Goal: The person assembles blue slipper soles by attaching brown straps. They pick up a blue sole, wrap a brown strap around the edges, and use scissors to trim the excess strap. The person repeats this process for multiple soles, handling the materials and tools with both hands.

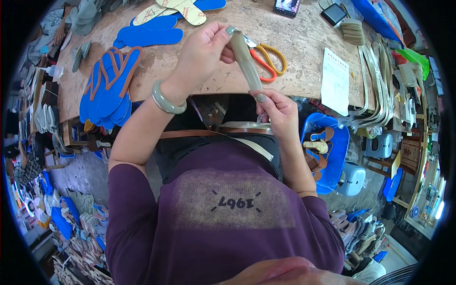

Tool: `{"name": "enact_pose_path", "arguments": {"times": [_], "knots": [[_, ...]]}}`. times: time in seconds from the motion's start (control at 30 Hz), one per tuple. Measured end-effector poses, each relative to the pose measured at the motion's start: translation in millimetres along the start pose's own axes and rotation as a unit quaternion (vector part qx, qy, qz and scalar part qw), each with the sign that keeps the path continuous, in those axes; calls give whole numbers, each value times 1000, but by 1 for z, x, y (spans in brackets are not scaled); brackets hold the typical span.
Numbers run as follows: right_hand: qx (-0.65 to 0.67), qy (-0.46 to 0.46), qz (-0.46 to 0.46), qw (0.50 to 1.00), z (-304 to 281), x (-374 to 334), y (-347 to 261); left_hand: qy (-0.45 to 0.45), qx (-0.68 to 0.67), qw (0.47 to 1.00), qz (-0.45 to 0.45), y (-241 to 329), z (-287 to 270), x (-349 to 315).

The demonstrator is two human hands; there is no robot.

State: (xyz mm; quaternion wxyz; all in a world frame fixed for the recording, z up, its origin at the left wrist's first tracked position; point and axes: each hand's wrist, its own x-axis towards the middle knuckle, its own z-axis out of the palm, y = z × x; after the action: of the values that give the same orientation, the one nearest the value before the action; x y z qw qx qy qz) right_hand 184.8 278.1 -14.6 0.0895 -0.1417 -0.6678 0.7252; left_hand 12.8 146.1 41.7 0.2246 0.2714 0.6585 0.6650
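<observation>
A shiny olive-grey strap strip (245, 61) stretches between my two hands, above the table's near edge. At its upper end, my left hand (207, 47) pinches it between thumb and fingers. My right hand (280, 111) grips the lower end, thumb on top, and a thin clear tail dangles beneath. Just behind the strip lie scissors (283, 61) with orange and red handles, their blades partly covered by it. Across my lap run a brown strip (190, 134) and a pale strip (259, 148).
Blue insoles (154, 37) and brown-edged blue pieces (111, 76) lie left on the wooden table (209, 76). A paper sheet (335, 80), hanging strips (380, 80), a black box (333, 14) and a phone (286, 7) are right. Below stands a blue basin (338, 156) holding brown shoe parts.
</observation>
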Motion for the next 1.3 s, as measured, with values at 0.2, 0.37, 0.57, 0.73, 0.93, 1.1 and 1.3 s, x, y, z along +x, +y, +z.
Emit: {"name": "enact_pose_path", "arguments": {"times": [0.2, 0.37, 0.57, 0.73, 0.93, 1.1, 1.3], "knots": [[-29, -7, 6, 1000, -10, -7, 8, 52, 17, 998, 9, 6, -30, 37], [-53, 7, 14, 999, -22, -18, 19, 108, 102, 987, 53, 24, -54, 72], [-125, 27, 36, 991, -45, -35, 36, 169, 56, 979, 96, 16, -83, 114], [-233, 49, 28, 971, -72, -50, 71, 205, 115, 965, 118, 10, -101, 138], [-283, 79, -14, 956, -96, -66, 104, 261, 159, 945, 120, 5, -132, 160], [-339, 66, -26, 938, -114, -81, 123, 301, 204, 925, 112, -14, -166, 190], [-398, 76, -17, 914, -144, -105, 148, 358, 359, 850, 142, -61, -220, 236]]}}
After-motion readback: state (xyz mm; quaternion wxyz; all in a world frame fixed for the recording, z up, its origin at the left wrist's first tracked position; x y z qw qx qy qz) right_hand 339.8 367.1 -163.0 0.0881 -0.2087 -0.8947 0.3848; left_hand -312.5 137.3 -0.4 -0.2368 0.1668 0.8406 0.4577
